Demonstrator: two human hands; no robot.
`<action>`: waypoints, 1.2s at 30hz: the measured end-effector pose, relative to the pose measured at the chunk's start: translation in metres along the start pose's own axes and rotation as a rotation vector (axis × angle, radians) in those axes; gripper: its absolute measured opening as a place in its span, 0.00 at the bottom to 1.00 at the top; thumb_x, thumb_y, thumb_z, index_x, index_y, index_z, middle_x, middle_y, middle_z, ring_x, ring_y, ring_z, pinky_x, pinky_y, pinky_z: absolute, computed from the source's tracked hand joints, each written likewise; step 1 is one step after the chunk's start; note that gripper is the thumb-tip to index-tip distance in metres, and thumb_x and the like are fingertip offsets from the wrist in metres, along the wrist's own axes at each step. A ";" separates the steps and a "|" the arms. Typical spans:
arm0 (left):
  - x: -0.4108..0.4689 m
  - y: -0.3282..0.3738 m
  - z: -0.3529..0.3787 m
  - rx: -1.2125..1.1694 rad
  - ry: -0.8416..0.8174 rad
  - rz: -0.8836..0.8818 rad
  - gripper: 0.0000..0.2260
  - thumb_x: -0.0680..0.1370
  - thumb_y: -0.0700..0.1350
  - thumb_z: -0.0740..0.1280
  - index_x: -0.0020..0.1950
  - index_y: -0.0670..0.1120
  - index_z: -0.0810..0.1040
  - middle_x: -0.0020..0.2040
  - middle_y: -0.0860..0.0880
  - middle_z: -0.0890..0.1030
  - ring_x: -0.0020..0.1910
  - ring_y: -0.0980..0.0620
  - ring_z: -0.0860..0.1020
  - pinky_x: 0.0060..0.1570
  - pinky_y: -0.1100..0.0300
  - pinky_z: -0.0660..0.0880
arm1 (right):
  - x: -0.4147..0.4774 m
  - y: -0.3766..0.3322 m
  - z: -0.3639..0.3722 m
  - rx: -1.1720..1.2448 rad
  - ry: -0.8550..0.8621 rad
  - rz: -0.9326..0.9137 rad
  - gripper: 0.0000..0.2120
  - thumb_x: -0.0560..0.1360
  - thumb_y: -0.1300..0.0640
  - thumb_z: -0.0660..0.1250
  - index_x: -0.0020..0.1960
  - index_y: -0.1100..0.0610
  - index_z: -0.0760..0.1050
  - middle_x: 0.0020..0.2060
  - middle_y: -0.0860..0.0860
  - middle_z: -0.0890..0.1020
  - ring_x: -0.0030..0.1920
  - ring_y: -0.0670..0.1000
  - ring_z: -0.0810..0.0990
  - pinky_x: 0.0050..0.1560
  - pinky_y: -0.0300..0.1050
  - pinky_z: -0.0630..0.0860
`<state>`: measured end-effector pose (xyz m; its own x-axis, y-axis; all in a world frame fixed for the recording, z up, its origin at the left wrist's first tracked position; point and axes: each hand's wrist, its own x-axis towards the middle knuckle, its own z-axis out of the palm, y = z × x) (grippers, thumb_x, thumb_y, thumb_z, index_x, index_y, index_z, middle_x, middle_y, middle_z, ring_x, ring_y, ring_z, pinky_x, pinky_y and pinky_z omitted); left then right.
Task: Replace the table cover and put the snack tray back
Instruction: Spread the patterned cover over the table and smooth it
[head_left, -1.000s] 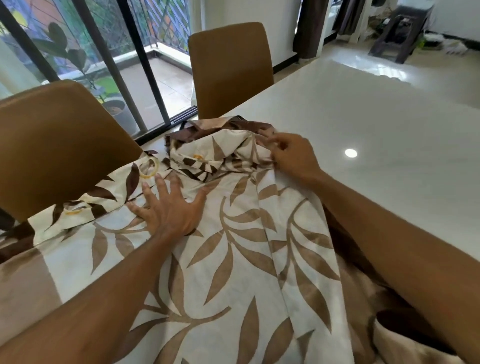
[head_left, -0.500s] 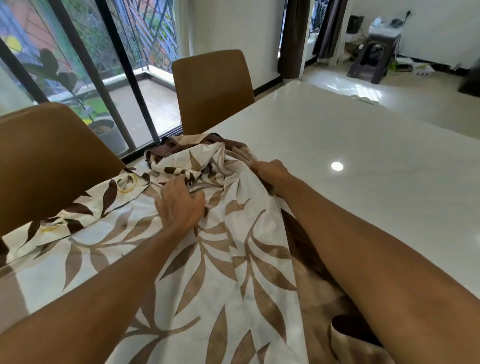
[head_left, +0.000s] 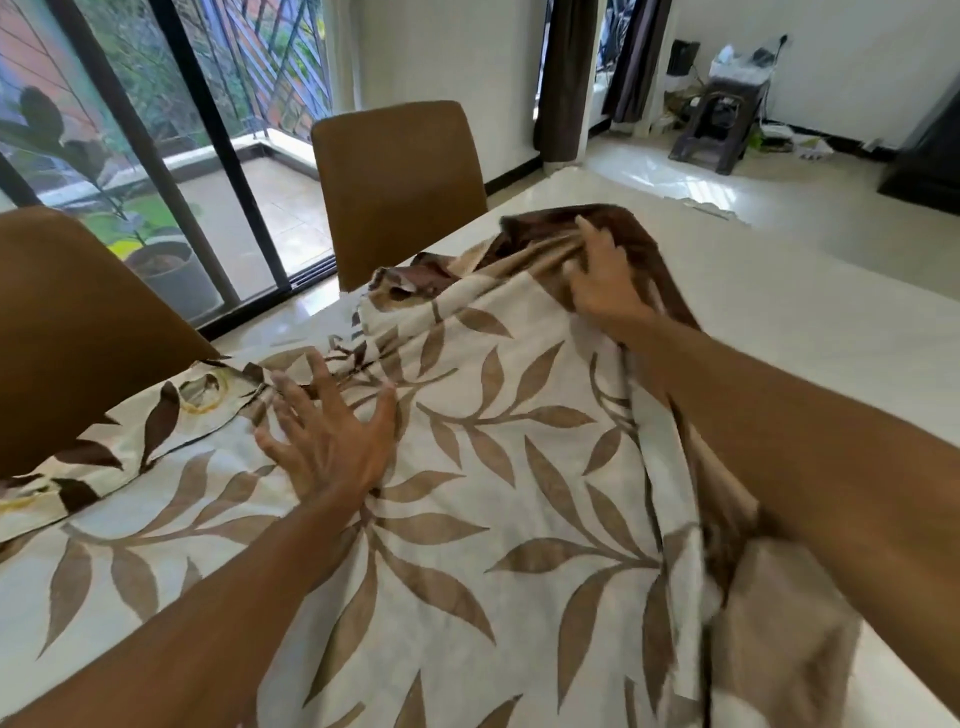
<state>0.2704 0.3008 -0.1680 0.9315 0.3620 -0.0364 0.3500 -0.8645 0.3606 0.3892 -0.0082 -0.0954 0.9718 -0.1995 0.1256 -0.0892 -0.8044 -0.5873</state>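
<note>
A cream table cover with brown leaf print lies partly unfolded over the near left part of the white glossy table. My left hand rests flat on the cloth with fingers spread. Farther out, my right hand grips a bunched dark-brown fold of the cover and holds it out over the bare tabletop. A folded edge of the cloth with yellow rings hangs toward the near chair. No snack tray is in view.
Two brown chairs, one near and one far, stand along the table's left side, in front of a glass sliding door. A dark stool and clutter sit on the floor at the back right.
My right hand has carried the bunched fold farther across the table to the right. My left hand has opened flat on the cloth. The camera has tilted up.
</note>
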 end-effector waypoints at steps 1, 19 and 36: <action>0.000 0.001 0.000 0.011 -0.002 -0.002 0.41 0.73 0.76 0.44 0.79 0.59 0.33 0.82 0.42 0.40 0.80 0.39 0.44 0.74 0.35 0.37 | -0.003 0.007 0.006 -0.107 -0.067 -0.058 0.29 0.83 0.49 0.57 0.82 0.44 0.51 0.81 0.54 0.55 0.81 0.59 0.54 0.79 0.60 0.51; 0.006 -0.009 -0.003 -0.017 0.149 0.067 0.35 0.78 0.67 0.59 0.79 0.49 0.56 0.78 0.37 0.59 0.77 0.33 0.57 0.73 0.29 0.50 | -0.122 0.080 -0.048 0.482 -0.151 0.170 0.14 0.76 0.48 0.72 0.61 0.49 0.82 0.58 0.50 0.84 0.59 0.52 0.82 0.62 0.53 0.78; -0.252 0.092 0.043 0.190 -0.248 0.624 0.36 0.72 0.76 0.38 0.79 0.67 0.51 0.82 0.53 0.51 0.81 0.42 0.46 0.73 0.31 0.42 | -0.328 0.232 -0.171 -0.473 -0.345 -0.480 0.19 0.81 0.38 0.54 0.59 0.48 0.75 0.45 0.49 0.78 0.42 0.52 0.78 0.42 0.48 0.73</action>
<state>0.0724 0.1157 -0.1657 0.9514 -0.2928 -0.0953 -0.2675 -0.9392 0.2152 0.0122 -0.2253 -0.1359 0.9339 0.3568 -0.0223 0.3521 -0.9288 -0.1154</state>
